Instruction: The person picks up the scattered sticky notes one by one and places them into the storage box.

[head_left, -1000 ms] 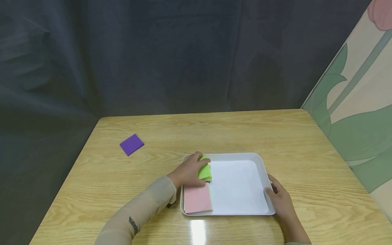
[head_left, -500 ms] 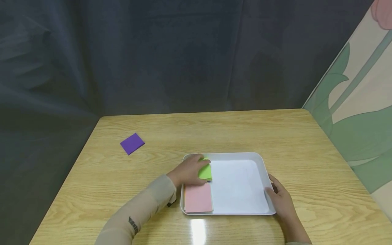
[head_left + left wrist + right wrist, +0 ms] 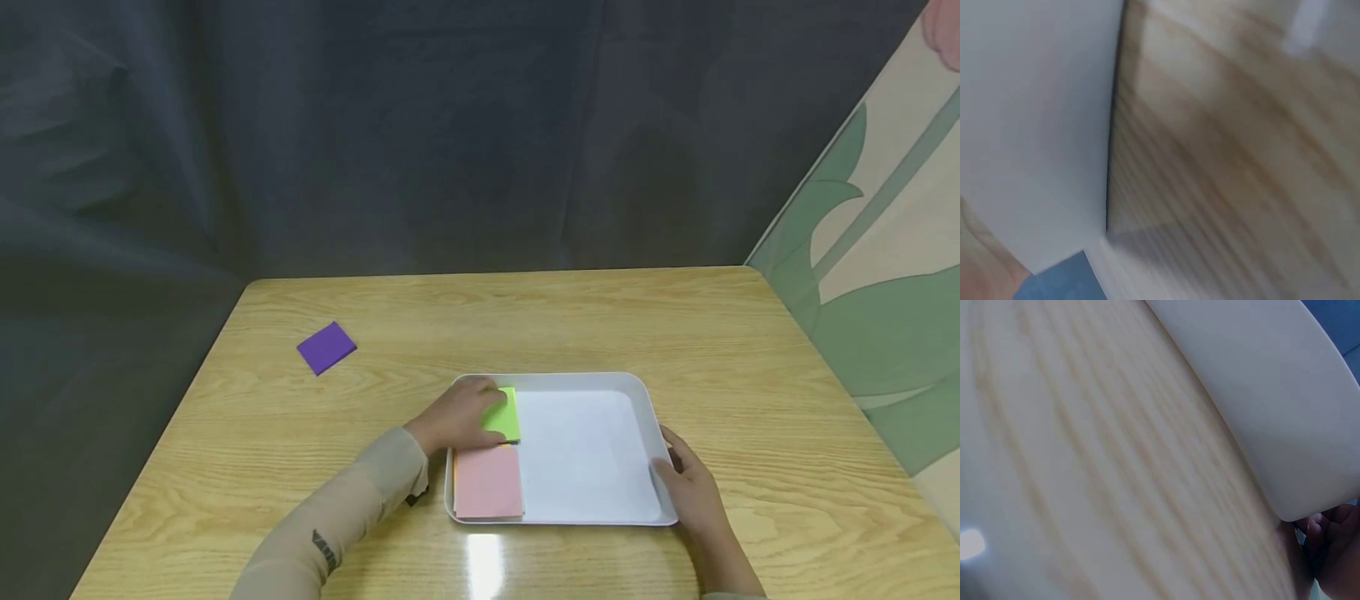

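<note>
A white tray [image 3: 585, 454] lies on the wooden table. At its far left corner my left hand [image 3: 456, 414] spans a stack of green sticky notes [image 3: 508, 415], thumb at the near edge and fingers at the far side; the hand hides the stack's left part. Just nearer lies a stack of pink sticky notes [image 3: 487, 483], with thin yellow and pale edges showing beneath. My right hand [image 3: 690, 490] grips the tray's right rim, thumb on the rim and fingers outside. In the right wrist view, fingers [image 3: 1329, 531] show beside the tray's outer wall [image 3: 1272, 394].
A purple pad of sticky notes [image 3: 327, 347] lies by itself at the back left of the table [image 3: 420, 321]. A dark curtain [image 3: 450, 142] hangs behind the table. On the right is a wall with a leaf pattern [image 3: 892, 325].
The green stack sits squarer under my left hand, and the pink stack beside it looks straighter. My left fingers have shifted slightly over the green notes. The right hand keeps its hold on the tray.
</note>
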The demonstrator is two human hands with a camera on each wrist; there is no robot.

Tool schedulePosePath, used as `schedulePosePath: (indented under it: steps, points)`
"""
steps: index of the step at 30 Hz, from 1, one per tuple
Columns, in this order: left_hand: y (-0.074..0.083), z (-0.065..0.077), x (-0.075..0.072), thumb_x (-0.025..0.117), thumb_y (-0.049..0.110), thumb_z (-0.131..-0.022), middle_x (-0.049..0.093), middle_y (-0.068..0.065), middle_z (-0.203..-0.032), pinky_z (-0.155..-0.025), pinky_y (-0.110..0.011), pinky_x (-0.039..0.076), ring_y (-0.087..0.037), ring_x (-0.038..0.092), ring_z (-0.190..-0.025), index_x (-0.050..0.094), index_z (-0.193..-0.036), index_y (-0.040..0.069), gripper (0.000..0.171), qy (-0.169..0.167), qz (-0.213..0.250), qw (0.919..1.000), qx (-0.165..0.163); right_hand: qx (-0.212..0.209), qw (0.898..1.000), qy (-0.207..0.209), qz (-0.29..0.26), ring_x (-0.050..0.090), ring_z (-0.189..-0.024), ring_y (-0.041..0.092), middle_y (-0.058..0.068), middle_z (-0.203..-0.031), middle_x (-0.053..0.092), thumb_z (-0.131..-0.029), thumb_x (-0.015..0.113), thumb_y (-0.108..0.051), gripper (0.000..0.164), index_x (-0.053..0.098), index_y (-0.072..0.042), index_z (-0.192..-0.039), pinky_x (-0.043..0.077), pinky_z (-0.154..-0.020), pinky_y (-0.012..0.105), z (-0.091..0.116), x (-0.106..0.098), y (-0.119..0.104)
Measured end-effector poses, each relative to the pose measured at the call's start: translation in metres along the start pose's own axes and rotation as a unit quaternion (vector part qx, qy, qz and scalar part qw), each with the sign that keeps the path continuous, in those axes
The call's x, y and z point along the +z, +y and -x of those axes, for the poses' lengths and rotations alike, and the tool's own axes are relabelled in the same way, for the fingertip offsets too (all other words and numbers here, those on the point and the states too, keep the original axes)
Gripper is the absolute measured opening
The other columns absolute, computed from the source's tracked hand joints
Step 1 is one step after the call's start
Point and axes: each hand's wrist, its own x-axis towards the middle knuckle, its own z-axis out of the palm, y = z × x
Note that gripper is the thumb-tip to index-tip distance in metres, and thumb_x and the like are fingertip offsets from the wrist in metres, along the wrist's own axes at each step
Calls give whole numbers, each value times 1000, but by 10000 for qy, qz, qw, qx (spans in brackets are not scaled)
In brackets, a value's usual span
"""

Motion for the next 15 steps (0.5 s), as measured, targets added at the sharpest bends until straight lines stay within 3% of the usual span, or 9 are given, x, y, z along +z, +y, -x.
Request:
schedulePosePath:
  steps: [4, 9, 15]
  points:
    - [-6, 2, -3, 61, 39, -75, 48, -5, -115, -93, -34, 29, -21, 41, -109, 53, -115, 9, 51, 100, 649, 9976, -221, 56, 9999, -13, 89, 49, -93, 31, 26, -114, 43, -91, 35, -12, 47, 23, -4, -135, 44, -66, 27, 1, 0, -2]
    - [-17, 4, -11, 61, 31, -77, 44, -5, -115, -89, -33, 34, -19, 40, -106, 50, -118, 8, 48, 562, 1364, 9879, -489, 96, 9999, -3, 70, 49, -92, 30, 26, -114, 43, -91, 34, -12, 47, 23, -5, -136, 44, -65, 26, 0, 0, -3]
    - [-39, 12, -17, 62, 26, -77, 42, -6, -116, -87, -38, 34, -21, 38, -107, 51, -117, 7, 46, 1207, 1627, 9754, -870, 101, 9999, 0, 87, 50, -90, 29, 26, -113, 44, -91, 35, -11, 47, 22, -5, -136, 44, -64, 26, 0, 0, -3]
